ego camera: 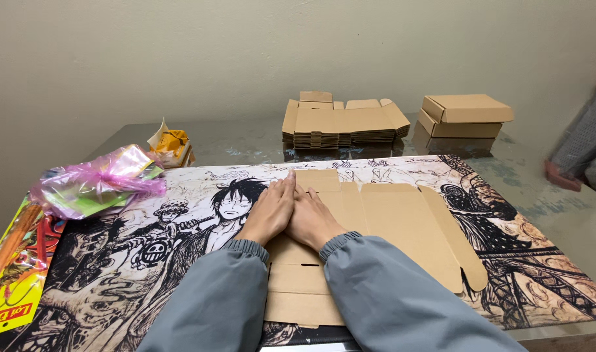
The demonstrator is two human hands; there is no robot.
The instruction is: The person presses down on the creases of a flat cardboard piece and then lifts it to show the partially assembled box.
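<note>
Likely home room used as small packing spot. Glass tabletop [559,215] against plain beige wall [180,52], covered by comic-art desk mat [148,248]. Stack of flat cardboard box blanks [343,124] at upper centre, two folded boxes [464,116] upper right. Pink plastic bag [96,182] and snack packets [11,287] at left edge. No shop fittings or machinery in sight.
</note>
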